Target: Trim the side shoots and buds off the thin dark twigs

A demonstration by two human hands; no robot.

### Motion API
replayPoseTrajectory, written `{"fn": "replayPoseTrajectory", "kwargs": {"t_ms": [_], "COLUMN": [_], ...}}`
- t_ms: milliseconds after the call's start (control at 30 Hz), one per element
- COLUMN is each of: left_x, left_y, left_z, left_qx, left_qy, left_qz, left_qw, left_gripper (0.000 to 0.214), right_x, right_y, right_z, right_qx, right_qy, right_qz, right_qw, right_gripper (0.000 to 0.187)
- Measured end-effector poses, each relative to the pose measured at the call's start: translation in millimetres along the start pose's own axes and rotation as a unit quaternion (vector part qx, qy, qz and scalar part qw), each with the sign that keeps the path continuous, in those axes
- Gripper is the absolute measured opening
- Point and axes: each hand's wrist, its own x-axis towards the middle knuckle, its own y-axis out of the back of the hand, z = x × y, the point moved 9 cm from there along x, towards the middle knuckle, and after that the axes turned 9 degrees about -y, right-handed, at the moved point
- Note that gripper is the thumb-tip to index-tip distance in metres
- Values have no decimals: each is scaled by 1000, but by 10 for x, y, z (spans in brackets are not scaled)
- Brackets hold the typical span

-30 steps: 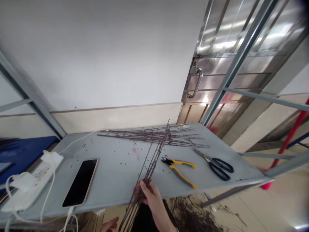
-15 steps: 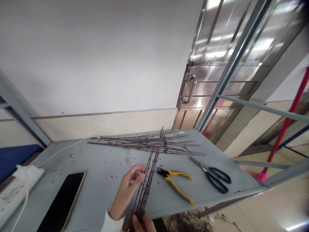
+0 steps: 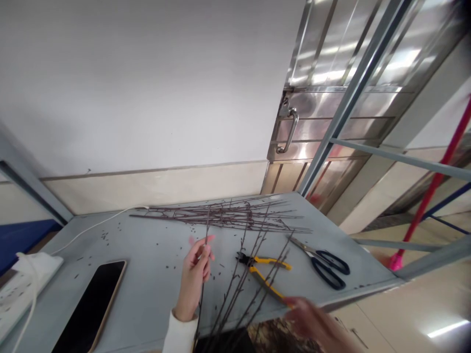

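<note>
My left hand pinches one thin dark twig between thumb and fingers, upright over the table. Several more twigs fan out from the bottom edge, their lower ends out of sight. My right hand is smeared by motion at the front edge, next to the lower handle of the yellow-and-grey cutting pliers. Whether it touches that handle I cannot tell. The pliers lie with jaws apart under the fanned twigs. A pile of twigs rests along the back of the table.
Scissors with dark handles lie at the right of the grey table. A phone and a white power strip with a cable are on the left. Small twig bits are scattered about. Metal frame posts stand at the sides.
My left hand has closed on a single twig. My right hand has left the bundle's base and swung right to the pliers' handle. The bundled twigs have spread apart.
</note>
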Motion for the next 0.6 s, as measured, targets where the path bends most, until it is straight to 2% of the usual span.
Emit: {"fn": "replayPoseTrajectory", "kwargs": {"t_ms": [67, 100, 167, 233, 300, 433, 533, 600], "left_x": [2, 1, -6, -12, -8, 41, 105, 145], "left_y": [-21, -29, -39, -42, -28, 30, 41, 39], "left_z": [-2, -4, -3, 6, 29, 81, 73, 54], "left_qx": [-4, -5, -13, -21, -25, -35, -62, -89], "left_qy": [1, 2, 3, 2, -6, -29, -36, -37], "left_qz": [2, 3, 6, 9, 17, 46, 50, 44], "left_qw": [1000, 1000, 1000, 1000, 1000, 998, 996, 994], "left_gripper": [44, 44, 44, 43, 41, 39, 36, 32], "right_x": [217, 325, 510, 687, 848, 997, 1030, 1048], "right_y": [755, 1059, 1439, 1475, 1376, 1271, 1278, 1293], "right_z": [-132, -184, -289, -320, -252, -142, -209, -286], "right_qx": [-46, -97, -221, -303, -351, -418, -445, -440], "right_qy": [53, 75, 137, 210, 246, 217, 184, 171], "right_qz": [111, 171, 280, 307, 287, 254, 231, 212], "right_qw": [991, 978, 924, 877, 857, 845, 845, 856], "right_gripper": [48, 45, 43, 40, 38, 36, 33, 31]}}
